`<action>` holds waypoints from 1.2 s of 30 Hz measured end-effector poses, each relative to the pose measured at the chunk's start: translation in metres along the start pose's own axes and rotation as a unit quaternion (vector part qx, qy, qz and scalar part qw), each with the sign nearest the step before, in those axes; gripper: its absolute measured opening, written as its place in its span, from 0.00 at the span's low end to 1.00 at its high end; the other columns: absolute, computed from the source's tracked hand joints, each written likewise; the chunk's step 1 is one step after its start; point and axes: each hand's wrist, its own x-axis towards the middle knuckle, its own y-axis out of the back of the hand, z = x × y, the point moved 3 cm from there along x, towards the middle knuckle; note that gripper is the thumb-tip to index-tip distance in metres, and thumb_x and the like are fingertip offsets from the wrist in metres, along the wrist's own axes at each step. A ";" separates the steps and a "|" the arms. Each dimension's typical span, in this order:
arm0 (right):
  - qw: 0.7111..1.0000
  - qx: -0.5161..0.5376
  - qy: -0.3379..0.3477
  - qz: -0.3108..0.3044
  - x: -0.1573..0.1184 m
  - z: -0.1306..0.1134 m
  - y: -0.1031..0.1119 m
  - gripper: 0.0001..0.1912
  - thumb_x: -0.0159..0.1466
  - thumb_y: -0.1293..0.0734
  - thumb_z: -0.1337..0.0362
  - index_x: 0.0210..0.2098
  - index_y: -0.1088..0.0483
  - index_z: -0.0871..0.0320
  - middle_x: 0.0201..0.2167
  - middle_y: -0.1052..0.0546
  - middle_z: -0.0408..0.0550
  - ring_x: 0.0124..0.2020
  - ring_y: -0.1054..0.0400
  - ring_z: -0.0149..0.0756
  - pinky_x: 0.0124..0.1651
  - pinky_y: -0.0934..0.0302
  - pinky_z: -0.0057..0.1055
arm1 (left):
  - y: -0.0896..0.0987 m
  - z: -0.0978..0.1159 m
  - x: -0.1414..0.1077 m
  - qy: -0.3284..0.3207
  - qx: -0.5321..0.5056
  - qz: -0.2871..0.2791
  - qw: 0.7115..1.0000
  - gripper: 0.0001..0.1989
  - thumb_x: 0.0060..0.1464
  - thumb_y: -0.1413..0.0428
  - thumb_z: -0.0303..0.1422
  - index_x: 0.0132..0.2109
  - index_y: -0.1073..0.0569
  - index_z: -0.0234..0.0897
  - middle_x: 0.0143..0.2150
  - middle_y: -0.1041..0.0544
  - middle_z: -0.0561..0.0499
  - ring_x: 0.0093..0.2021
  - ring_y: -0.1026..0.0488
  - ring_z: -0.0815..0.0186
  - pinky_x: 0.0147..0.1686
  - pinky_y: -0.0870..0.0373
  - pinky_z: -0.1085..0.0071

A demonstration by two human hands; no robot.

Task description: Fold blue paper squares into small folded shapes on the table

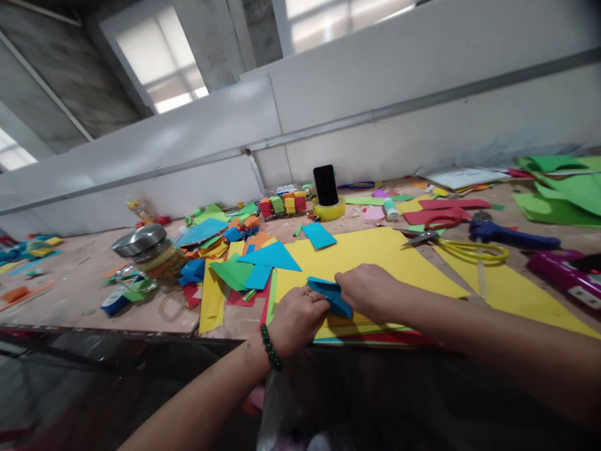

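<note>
A folded piece of blue paper (339,303) is gripped from both sides near the table's front edge. My left hand (300,316), with a ring and a green bead bracelet, has its fingers closed on the left side of it. My right hand (364,289) pinches its right side. Beneath lies a large yellow sheet (389,250) on a stack of coloured sheets. A flat blue paper piece (319,236) rests on the yellow sheet's far edge, and a blue triangle (275,255) lies to the left over green scraps.
Scissors with yellow handles (474,250), a blue-handled tool (516,237) and a purple device (568,275) lie to the right. Behind, a phone (325,185) leans upright in a yellow tape roll (329,210). A lidded glass jar (153,254) and folded paper cubes (192,270) stand left.
</note>
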 end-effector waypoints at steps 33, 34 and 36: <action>0.984 0.128 0.060 0.104 -0.012 0.017 -0.017 0.13 0.65 0.36 0.55 0.38 0.27 0.59 0.34 0.22 0.53 0.35 0.28 0.42 0.36 0.39 0.32 | 0.011 -0.072 0.049 0.057 -0.327 -0.143 0.932 0.20 0.45 0.35 0.32 0.46 0.25 0.35 0.44 0.22 0.48 0.42 0.27 0.63 0.45 0.31 0.69; 0.987 0.124 0.051 0.091 -0.010 0.018 -0.017 0.13 0.65 0.37 0.57 0.37 0.26 0.59 0.34 0.22 0.52 0.35 0.28 0.41 0.35 0.40 0.32 | 0.008 -0.074 0.049 0.077 -0.347 -0.136 0.925 0.16 0.47 0.36 0.31 0.44 0.25 0.34 0.41 0.22 0.49 0.40 0.27 0.65 0.43 0.31 0.70; 0.985 0.146 0.036 0.081 -0.005 0.022 -0.017 0.13 0.66 0.39 0.59 0.35 0.26 0.58 0.33 0.22 0.51 0.34 0.29 0.39 0.35 0.41 0.31 | 0.002 -0.078 0.046 0.111 -0.359 -0.123 0.918 0.08 0.52 0.41 0.31 0.40 0.25 0.32 0.35 0.22 0.50 0.35 0.28 0.68 0.38 0.31 0.73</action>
